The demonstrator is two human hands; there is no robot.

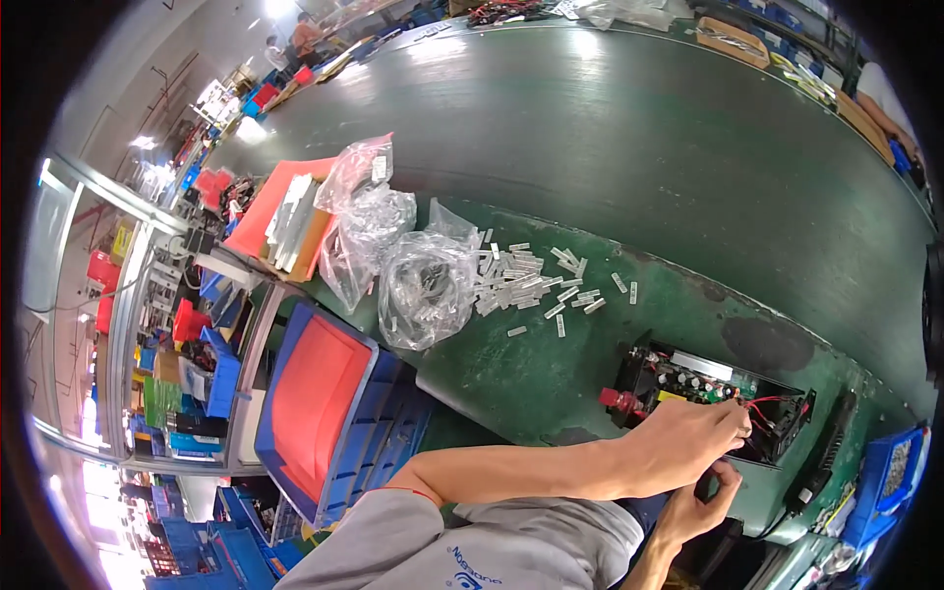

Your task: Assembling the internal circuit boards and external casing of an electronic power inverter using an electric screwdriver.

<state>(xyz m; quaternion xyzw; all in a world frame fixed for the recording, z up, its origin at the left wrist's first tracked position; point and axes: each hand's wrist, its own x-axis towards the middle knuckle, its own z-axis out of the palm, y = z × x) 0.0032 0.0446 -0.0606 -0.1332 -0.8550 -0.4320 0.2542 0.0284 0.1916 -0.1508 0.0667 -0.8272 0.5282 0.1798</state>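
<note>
An open black metal case (629, 379) with a circuit board (688, 382) lies on the green bench at the right. Red terminals (619, 399) stick out of its left end, and red wires (772, 401) loop inside its right part. My left hand (693, 433) reaches across the case's near side, its fingers pinched on the red wires; the fingertips partly hide the grip. Just below, my right hand (696, 509) is curled by the case's near edge. Its thumb and index finger bend toward each other, and what they hold, if anything, is hidden.
Small clear pieces (521, 280) lie scattered beside plastic bags (428, 290). Blue bins (383, 403) with a red sheet (320, 403) stand left. A black corded tool (828, 447) and blue box (890, 482) are right. Behind runs a dark conveyor belt (590, 128).
</note>
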